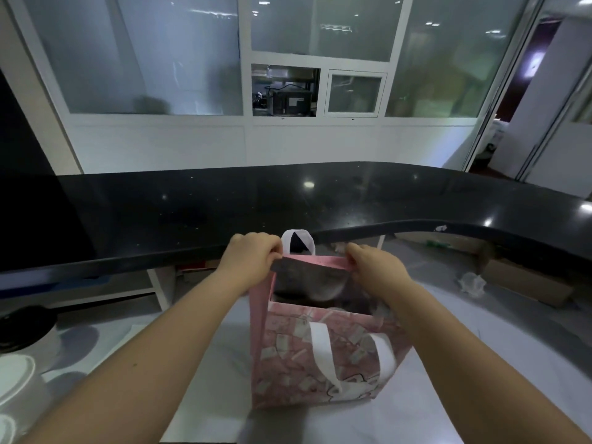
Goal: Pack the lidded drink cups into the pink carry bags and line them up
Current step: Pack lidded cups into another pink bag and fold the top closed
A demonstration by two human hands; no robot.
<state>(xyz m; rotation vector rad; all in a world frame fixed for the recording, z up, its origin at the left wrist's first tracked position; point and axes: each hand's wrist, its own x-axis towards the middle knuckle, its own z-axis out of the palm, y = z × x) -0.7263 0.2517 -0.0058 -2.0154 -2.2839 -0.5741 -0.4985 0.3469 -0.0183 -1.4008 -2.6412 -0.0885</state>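
Both hands are up at the far rim of the pink printed fabric carry bag with the white strap handles. The left hand pinches the rim's left corner and the right hand pinches the right one, fingers curled over the edge and spreading the mouth wide. The bag stands upright on the pale worktop, just in front of the glossy black stone counter. Inside it's dark grey and murky, so I can't tell if a cup is already in there.

What I'd worry about: the bag is soft and only its far wall is being held. Let go and that wall probably sags inward, so a cup lowered in could catch the rim and tip. What look like white-lidded drink cups sit way off at the left edge — grabbing one means taking a hand off, and the bag might slump or slide. The near handle flops down the front, so it's out of the way at least.
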